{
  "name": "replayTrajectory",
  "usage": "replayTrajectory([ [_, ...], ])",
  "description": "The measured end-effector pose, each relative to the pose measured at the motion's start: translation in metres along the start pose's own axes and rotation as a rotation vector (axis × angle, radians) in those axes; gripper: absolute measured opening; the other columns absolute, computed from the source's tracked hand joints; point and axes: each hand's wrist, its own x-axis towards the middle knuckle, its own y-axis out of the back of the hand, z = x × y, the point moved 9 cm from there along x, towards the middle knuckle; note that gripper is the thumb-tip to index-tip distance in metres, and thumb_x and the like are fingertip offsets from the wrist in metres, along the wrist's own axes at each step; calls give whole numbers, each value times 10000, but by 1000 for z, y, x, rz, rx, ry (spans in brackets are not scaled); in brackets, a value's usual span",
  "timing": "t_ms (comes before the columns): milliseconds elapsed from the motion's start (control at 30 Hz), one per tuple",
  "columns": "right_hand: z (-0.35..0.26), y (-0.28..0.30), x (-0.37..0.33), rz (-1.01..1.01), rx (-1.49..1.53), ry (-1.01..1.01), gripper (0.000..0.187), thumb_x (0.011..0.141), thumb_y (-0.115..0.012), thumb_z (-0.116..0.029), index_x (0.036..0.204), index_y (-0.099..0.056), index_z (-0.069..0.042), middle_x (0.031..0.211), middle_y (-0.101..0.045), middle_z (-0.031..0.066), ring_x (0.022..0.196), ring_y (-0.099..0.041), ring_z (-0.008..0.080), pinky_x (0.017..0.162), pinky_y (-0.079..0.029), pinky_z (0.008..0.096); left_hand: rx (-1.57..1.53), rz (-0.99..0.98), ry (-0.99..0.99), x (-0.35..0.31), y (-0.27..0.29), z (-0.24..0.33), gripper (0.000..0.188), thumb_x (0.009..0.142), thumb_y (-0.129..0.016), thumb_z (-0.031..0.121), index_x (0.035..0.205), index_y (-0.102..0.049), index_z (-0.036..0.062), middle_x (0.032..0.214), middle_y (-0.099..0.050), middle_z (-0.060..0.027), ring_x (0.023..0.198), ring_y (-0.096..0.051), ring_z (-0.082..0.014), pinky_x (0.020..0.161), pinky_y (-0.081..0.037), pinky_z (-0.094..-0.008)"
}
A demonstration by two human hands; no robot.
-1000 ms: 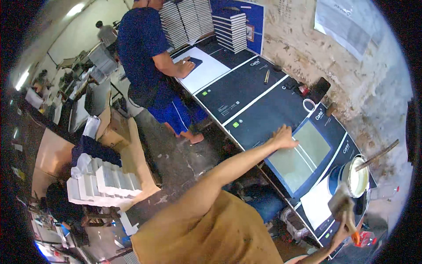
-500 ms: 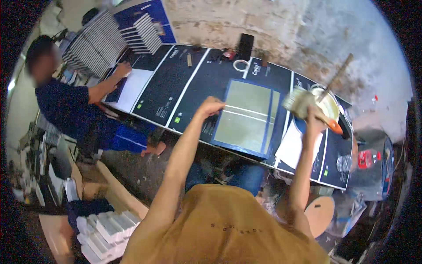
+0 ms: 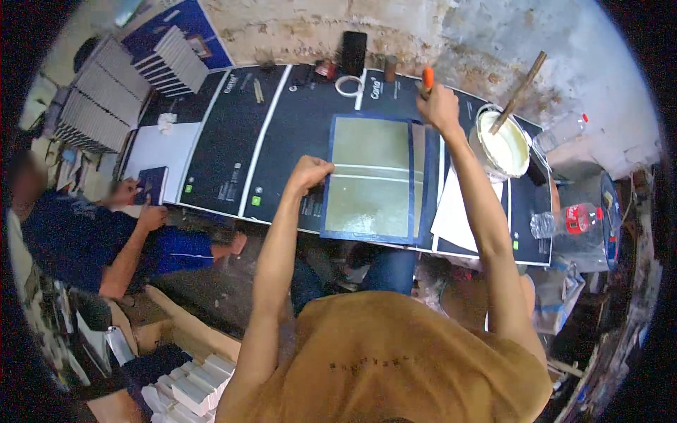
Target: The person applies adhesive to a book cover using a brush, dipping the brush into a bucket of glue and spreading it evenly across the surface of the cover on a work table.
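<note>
Working at a dark surface

Near its front edge lies a greyish, blue-edged cover; to the right stands a bucket. The left hand, fingers bunched, meets the cover's left side; whether they pinch it, I can't tell. The right hand's fingers wrap an orange-ended handle.

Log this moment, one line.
Left hand: touching blue-bordered greenish rectangular panel; right hand: gripping orange-handled brush; round whitish bucket: wooden stick inside

panel — grey-green, blue-edged, white-striped | brush handle — orange | paste: cream | shirt: brown
</note>
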Motion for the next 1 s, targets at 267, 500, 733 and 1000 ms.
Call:
replayTrajectory([
  [267,17,-4,8,-50,-43,12,386,768,-723,-401,780,-693,-17,724,-682,203,725,-695,368,662,-562,428,-70,-66,7,17,-7,-16,232,768,-702,223,761,-708,-9,630,-604,-29,520,-522,-102,442,-378,-263],
  [500,-82,-40,-145,-10,610,-65,344,771,-691,-315,730,-640,23,709,-670,204,675,-677,354,678,-538,445,-355,-176,77,13,-15,-40,157,827,-693,189,810,-676,35,621,-536,17,507,-490,-63,420,-362,-199],
  [733,0,-16,-232,-64,465,-264,305,825,-659,-294,845,-630,9,784,-677,178,738,-677,266,684,-519,378,-179,-53,60,7,-11,-21,210,804,-695,220,805,-669,11,606,-539,-1,452,-452,-63,386,-317,-206],
  [1000,-41,88,-234,101,671,138,125,839,-689,-68,956,-669,-30,860,-673,121,774,-664,213,681,-517,308,-263,-166,97,10,-15,-25,162,828,-658,201,872,-653,45,695,-559,14,583,-524,-59,459,-393,-206],
])
